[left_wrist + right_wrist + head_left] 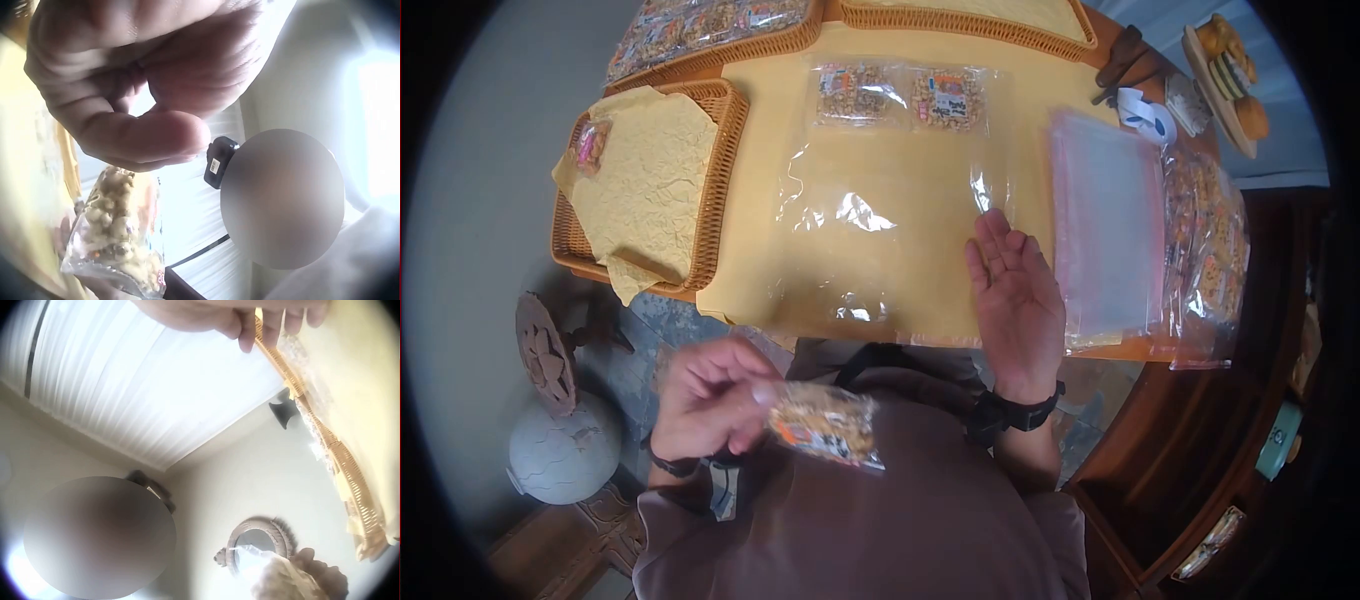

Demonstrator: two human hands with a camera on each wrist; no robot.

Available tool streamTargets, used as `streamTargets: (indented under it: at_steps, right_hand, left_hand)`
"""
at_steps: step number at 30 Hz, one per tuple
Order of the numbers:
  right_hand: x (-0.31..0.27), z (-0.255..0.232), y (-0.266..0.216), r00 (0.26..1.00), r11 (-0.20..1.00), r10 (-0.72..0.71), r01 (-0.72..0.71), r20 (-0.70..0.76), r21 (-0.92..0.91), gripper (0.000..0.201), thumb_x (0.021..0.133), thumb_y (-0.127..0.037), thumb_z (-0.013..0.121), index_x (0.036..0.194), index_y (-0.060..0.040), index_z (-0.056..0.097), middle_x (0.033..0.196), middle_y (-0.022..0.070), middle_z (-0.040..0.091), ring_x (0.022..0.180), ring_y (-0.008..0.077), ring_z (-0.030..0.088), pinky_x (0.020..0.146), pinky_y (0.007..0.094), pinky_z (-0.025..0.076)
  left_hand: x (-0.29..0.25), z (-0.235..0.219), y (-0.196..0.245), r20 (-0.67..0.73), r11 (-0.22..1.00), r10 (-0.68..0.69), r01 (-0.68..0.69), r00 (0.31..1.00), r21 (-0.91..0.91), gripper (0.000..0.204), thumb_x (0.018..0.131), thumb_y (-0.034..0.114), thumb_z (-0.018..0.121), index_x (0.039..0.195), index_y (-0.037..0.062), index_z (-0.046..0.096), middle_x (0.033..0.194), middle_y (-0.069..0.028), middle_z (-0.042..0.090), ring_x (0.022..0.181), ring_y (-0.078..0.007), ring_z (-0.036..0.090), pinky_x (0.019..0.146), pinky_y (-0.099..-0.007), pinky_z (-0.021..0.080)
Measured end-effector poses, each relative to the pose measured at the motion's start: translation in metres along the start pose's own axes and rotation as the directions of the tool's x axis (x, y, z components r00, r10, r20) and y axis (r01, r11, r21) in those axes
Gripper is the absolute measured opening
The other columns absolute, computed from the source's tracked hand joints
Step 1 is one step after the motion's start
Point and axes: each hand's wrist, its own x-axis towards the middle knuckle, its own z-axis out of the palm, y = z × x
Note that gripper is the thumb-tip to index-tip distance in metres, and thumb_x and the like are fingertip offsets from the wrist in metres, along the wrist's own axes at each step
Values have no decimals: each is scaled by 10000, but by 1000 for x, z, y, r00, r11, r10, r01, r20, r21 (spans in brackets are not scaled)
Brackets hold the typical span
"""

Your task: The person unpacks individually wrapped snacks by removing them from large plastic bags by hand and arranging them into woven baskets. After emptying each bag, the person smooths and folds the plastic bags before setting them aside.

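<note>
My left hand pinches a small clear packet of puffed, popcorn-like snack by its end, in front of my body. In the left wrist view this snack packet hangs below the thumb and finger. My right hand is palm up with fingers extended, holding nothing, at the lower right of a large clear plastic bag. The bag lies flat on the yellow cloth. Two similar packets, a left one and a right one, lie side by side at its far end.
At the left, a paper-lined wicker basket holds one small packet. Another basket at the back left is filled with packets. Flat pink-edged plastic bags lie at the right beside filled bags. A bread board stands far right.
</note>
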Motion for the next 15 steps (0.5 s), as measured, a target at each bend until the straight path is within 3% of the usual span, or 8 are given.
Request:
streamTargets:
  at_steps: [3,7,8,9,11,12,13,15]
  right_hand:
    - [-1,1,-4,999,997,-15,12,33,81,259,1076,-215,526,1218,-49,665,1387,127,622,1393,253,488,1186,433,336]
    - [-27,38,-65,885,897,-439,420,155,139,494,1078,-311,490,1476,-20,483,1522,186,502,1455,327,424,1244,497,293]
    - [-19,50,-74,639,908,-416,326,647,263,595,1074,-360,478,1550,-17,385,1575,194,440,1466,354,408,1253,514,282]
    - [-23,69,-63,640,907,-420,318,644,276,595,1074,-360,478,1550,-17,385,1575,194,440,1466,354,408,1253,514,282]
    - [-35,122,-14,365,608,268,654,892,-450,416,1051,-315,516,1343,-37,617,1504,170,513,1393,379,476,1130,459,447]
    - [-55,91,43,15,273,653,928,757,-254,362,1048,-294,486,1126,-4,687,1365,222,615,1430,306,456,1037,400,483]
    - [-72,85,45,83,5,826,988,558,-155,329,985,-263,537,1071,7,704,1408,215,583,1423,324,460,1044,389,472]
    - [-38,107,48,80,-25,456,997,887,-77,278,969,-213,563,1075,-10,721,1262,197,658,1369,298,499,988,389,495]
  left_hand:
    - [9,-13,3,-96,996,88,-88,992,2,91,991,7,628,923,-49,603,654,-60,616,397,-70,472,370,-239,358]
    - [13,-28,10,-284,943,323,-334,903,11,101,1020,57,593,953,-18,596,702,-46,626,374,-56,421,359,-220,333]
    - [11,-35,14,-403,895,419,-444,814,34,110,1032,78,580,964,-6,592,713,-36,620,365,-51,398,354,-214,323]
    - [8,-42,25,-465,869,473,-482,748,108,127,1045,111,571,965,15,590,704,-15,592,371,-44,379,354,-207,301]
    - [8,-71,54,-557,791,581,-572,593,217,156,1064,168,563,963,51,590,674,22,530,399,-35,350,370,-199,267]
    - [8,-93,70,-586,749,619,-618,523,240,168,1069,192,563,961,67,592,655,37,496,423,-33,340,386,-198,256]
    - [7,-111,84,-580,738,634,-623,511,259,165,1068,199,571,962,75,592,649,45,477,451,-30,330,404,-198,250]
    - [-5,-144,102,-594,721,625,-665,506,192,158,1069,197,576,970,75,592,633,61,431,501,-31,308,438,-200,254]
